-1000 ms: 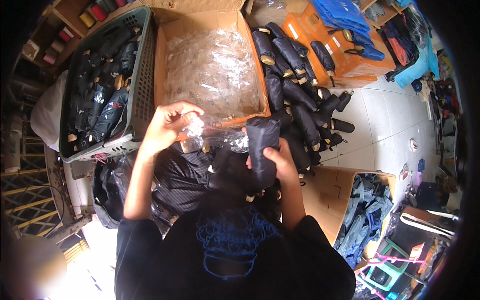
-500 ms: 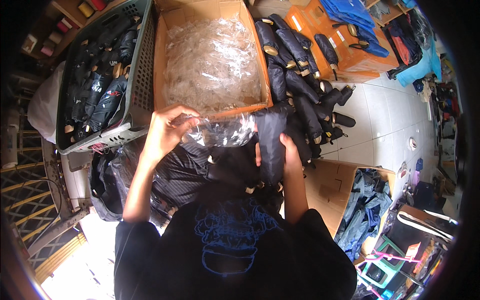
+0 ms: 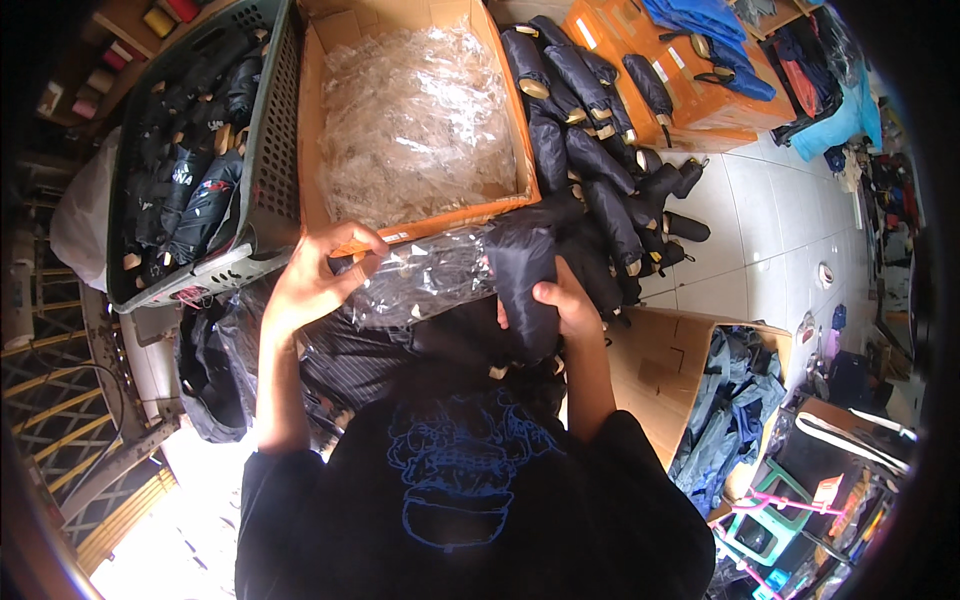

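The person's left hand (image 3: 322, 285) pinches one end of a clear plastic sleeve (image 3: 425, 280) between thumb and fingertips, on the near side of the open cardboard box (image 3: 460, 219). The right hand (image 3: 572, 302) is wrapped around a folded black umbrella (image 3: 525, 300), its thumb on the cover, near that box's near right corner; the sleeve's other end meets the umbrella. Loose clear wrappers (image 3: 410, 120) fill the box. Left of it stands a perforated plastic basket (image 3: 275, 150) of folded umbrellas; right of it lies a pile of dark umbrellas (image 3: 607, 210).
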Demonstrator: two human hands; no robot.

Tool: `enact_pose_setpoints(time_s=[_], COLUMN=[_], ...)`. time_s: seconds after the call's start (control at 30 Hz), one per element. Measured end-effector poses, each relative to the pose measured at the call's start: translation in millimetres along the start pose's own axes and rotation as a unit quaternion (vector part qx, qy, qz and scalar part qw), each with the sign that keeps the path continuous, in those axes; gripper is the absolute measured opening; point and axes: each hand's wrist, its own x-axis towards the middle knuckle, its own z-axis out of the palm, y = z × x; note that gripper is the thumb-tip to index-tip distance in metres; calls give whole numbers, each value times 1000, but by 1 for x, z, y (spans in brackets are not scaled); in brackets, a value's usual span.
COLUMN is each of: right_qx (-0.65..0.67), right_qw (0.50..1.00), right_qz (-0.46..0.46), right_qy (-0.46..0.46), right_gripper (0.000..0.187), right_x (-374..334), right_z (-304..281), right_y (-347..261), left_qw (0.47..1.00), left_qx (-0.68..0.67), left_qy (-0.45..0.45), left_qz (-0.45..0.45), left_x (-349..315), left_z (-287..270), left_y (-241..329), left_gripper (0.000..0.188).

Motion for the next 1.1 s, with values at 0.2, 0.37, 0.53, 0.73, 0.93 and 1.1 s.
enact_pose_setpoints(time_s=[0.2,0.37,0.53,0.73,0.93,1.1], right_qx=[-42,70,146,21,13,-76], right_qw=[991,991,982,999,999,996], right_qz=[35,-3,-74,-23,-30,-47], right_qy=[-119,-113,-97,-39,11,6], right_gripper=[62,74,80,79,54,57], right_x=[15,11,7,7,7,8], right_z=[14,9,13,16,17,25], right_y=[1,9,9,13,11,7], left_qw=[987,991,991,987,964,978], left_qx=[18,-78,-115,-125,-263,-167], left_qy=[-157,-103,-54,-94,-16,121], left_qz=[-25,-14,-47,-29,-45,-17], left_x=[24,14,7,10,7,9], left_z=[27,26,29,39,54,69], left_y=[24,5,6,16,5,-10], left_gripper=[30,19,28,32,23,14])
